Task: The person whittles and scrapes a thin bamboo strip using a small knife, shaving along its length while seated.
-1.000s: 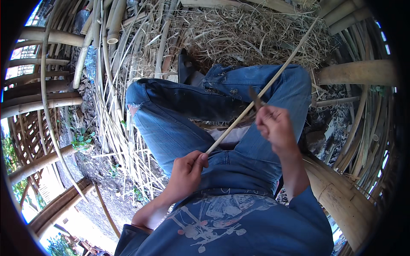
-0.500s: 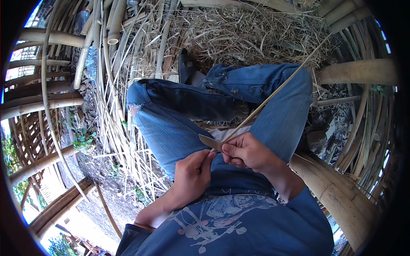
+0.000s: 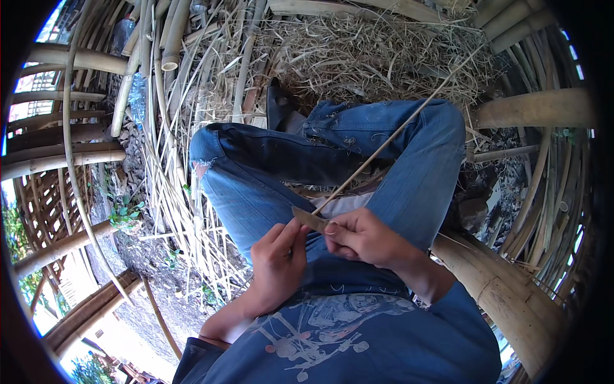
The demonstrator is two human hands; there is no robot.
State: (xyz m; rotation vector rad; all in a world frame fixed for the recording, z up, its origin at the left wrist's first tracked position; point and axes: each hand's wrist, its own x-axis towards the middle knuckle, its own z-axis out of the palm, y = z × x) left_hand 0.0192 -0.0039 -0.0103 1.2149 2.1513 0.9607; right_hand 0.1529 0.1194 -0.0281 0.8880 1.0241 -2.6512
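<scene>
In my lap, my left hand (image 3: 279,257) pinches the near end of a long thin bamboo strip (image 3: 377,151). From there the strip runs up over my right thigh toward the far right. My right hand (image 3: 362,238) is closed round a knife, its fingers hiding the handle. The knife's short broad blade (image 3: 309,220) points left and lies against the strip, close to my left fingertips. The exact contact between edge and strip is too small to make out.
Past my crossed legs lies a heap of dry shavings (image 3: 377,61). Split bamboo strips (image 3: 176,192) are strewn at my left, near a plastic bottle (image 3: 137,96). Thick bamboo poles stand at both sides, one large pole (image 3: 492,288) right by my right elbow.
Both hands have shifted slightly left, the knife with them. The strip has slid nearer and left, its far end now lower, and the blade meets it closer to my left fingers.
</scene>
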